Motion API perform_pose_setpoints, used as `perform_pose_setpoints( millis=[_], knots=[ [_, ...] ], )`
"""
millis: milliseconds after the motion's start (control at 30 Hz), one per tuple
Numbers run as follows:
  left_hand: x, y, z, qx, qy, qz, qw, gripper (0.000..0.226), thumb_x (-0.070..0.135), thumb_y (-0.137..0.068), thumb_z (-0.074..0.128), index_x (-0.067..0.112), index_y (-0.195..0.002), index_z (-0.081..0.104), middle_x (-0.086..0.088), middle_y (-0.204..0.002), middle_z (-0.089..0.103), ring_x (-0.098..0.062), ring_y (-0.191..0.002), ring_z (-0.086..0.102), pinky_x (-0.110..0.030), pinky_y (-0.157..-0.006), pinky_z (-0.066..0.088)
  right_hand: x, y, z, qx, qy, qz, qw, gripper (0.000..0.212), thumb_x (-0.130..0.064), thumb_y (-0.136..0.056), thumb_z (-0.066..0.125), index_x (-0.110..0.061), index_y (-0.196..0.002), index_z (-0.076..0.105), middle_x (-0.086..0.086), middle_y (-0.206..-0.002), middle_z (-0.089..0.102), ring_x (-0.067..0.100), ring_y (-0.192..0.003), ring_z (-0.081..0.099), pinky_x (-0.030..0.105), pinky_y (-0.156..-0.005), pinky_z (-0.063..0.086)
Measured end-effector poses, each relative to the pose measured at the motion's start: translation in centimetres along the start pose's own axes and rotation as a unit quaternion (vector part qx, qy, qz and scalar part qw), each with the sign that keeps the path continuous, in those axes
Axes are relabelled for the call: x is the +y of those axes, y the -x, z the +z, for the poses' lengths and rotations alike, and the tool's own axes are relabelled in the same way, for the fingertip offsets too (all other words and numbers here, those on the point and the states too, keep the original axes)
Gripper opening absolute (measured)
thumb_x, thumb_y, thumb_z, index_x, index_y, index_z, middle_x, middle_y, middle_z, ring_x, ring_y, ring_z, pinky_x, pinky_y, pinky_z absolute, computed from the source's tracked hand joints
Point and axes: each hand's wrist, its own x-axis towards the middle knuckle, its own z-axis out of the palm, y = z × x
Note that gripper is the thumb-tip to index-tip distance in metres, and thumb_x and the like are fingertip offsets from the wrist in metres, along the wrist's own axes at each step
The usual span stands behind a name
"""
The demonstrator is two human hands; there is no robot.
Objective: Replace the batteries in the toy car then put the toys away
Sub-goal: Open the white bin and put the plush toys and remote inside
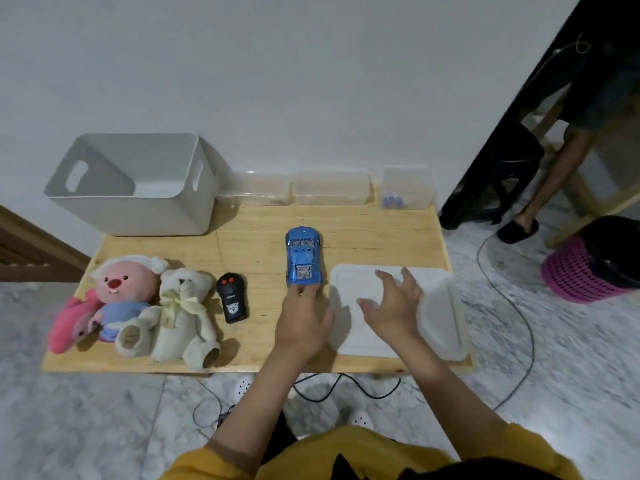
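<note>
A blue toy car (303, 256) stands on the wooden table (256, 244), nose pointing away from me. My left hand (302, 318) lies just behind it, fingertips touching its rear end. My right hand (393, 304) hovers with fingers spread over a flat white tray (349, 282) to the right of the car. A black remote control (232, 297) with red buttons lies left of the car. Small blue batteries (392, 201) sit in a clear box (410, 185) at the back right.
A pink plush (119, 289), a cream teddy bear (180, 313) and a pink soft toy (67, 329) lie at the front left. A grey bin (138, 206) stands at the back left, clear containers (330, 188) along the wall. Cables run under the table; another person's leg (550, 181) is at right.
</note>
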Motion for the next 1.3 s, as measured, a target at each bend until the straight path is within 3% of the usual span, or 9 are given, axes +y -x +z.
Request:
perform_pose_setpoints(
  millis=[200,333,467,567,633,733,867,1100,1300],
  knots=[
    [-5.4,-2.2,-10.4,0.140,0.045,0.007,0.989,0.040,0.028,-0.086,0.064,0.011,-0.122,0.057,-0.005,-0.114,0.050,-0.016,-0.097,0.054,-0.012,-0.079,0.031,-12.1,0.2,6.1,-0.068,-0.069,-0.171,0.981,0.039,-0.026,-0.083,0.066,-0.017,-0.120,0.056,0.002,-0.122,0.044,0.025,-0.121,0.039,0.031,-0.097,0.037],
    [-11.3,-3.6,-16.8,0.181,0.029,-0.050,0.982,0.053,0.025,-0.082,0.068,0.009,-0.129,0.051,-0.010,-0.122,0.048,-0.019,-0.108,0.049,-0.021,-0.091,0.035,-19.3,0.6,10.0,-0.149,-0.077,-0.210,0.963,0.043,-0.032,-0.086,0.063,-0.026,-0.127,0.052,-0.004,-0.124,0.050,0.013,-0.117,0.050,0.020,-0.086,0.036],
    [-17.4,-4.8,-21.4,0.130,-0.036,-0.122,0.983,0.063,0.023,-0.081,0.063,0.017,-0.139,0.038,-0.011,-0.138,0.036,-0.033,-0.125,0.035,-0.041,-0.104,0.033,-24.1,0.1,13.2,-0.257,-0.005,-0.227,0.940,0.064,-0.035,-0.083,0.066,-0.027,-0.140,0.037,0.000,-0.135,0.044,0.017,-0.123,0.046,0.021,-0.083,0.034],
    [-20.9,-5.9,-23.5,0.005,-0.129,-0.180,0.975,0.075,0.026,-0.082,0.063,0.022,-0.146,0.024,-0.009,-0.154,0.018,-0.036,-0.136,0.022,-0.049,-0.112,0.023,-26.0,-0.8,15.6,-0.332,0.089,-0.240,0.908,0.086,-0.040,-0.074,0.074,-0.023,-0.145,0.028,0.004,-0.143,0.041,0.023,-0.130,0.039,0.030,-0.097,0.036],
    [-22.7,-6.7,-24.1,-0.082,-0.173,-0.194,0.962,0.094,0.031,-0.074,0.073,0.027,-0.148,0.015,-0.005,-0.157,0.010,-0.035,-0.139,0.018,-0.052,-0.114,0.021,-26.7,-1.2,16.6,-0.356,0.093,-0.236,0.899,0.084,-0.042,-0.073,0.075,-0.022,-0.142,0.032,0.002,-0.141,0.045,0.021,-0.126,0.045,0.030,-0.095,0.039],
    [-24.3,-7.4,-24.0,-0.108,-0.188,-0.149,0.965,0.093,0.033,-0.071,0.073,0.029,-0.146,0.018,-0.004,-0.153,0.021,-0.035,-0.132,0.028,-0.049,-0.108,0.031,-27.1,-1.6,17.3,-0.353,0.072,-0.229,0.904,0.077,-0.043,-0.069,0.076,-0.028,-0.136,0.040,-0.003,-0.131,0.053,0.017,-0.115,0.053,0.031,-0.088,0.044],
    [-25.1,-7.9,-24.2,-0.065,-0.173,-0.089,0.979,0.073,0.036,-0.068,0.070,0.030,-0.134,0.039,0.000,-0.125,0.043,-0.027,-0.107,0.040,-0.037,-0.079,0.045,-27.6,-1.7,17.0,-0.334,0.045,-0.228,0.913,0.064,-0.041,-0.062,0.078,-0.036,-0.120,0.051,-0.010,-0.111,0.062,0.011,-0.094,0.058,0.025,-0.068,0.046],
    [-23.1,-9.9,-27.1,-0.030,-0.111,-0.002,0.993,0.076,0.046,-0.048,0.077,0.034,-0.119,0.053,0.012,-0.098,0.050,-0.018,-0.093,0.054,-0.027,-0.062,0.040,-31.2,-3.2,10.4,-0.272,-0.013,-0.277,0.922,0.060,-0.040,-0.055,0.083,-0.031,-0.110,0.057,-0.010,-0.093,0.061,0.011,-0.083,0.059,0.035,-0.076,0.054],
    [-18.3,-12.4,-32.9,0.034,-0.133,0.059,0.989,0.073,0.047,-0.047,0.079,0.037,-0.115,0.053,0.012,-0.096,0.053,-0.015,-0.084,0.054,-0.026,-0.058,0.038,-36.7,-4.3,2.3,-0.172,-0.068,-0.324,0.928,0.059,-0.024,-0.060,0.082,-0.031,-0.112,0.055,-0.010,-0.108,0.058,0.001,-0.094,0.057,0.019,-0.075,0.048]
  ],
)
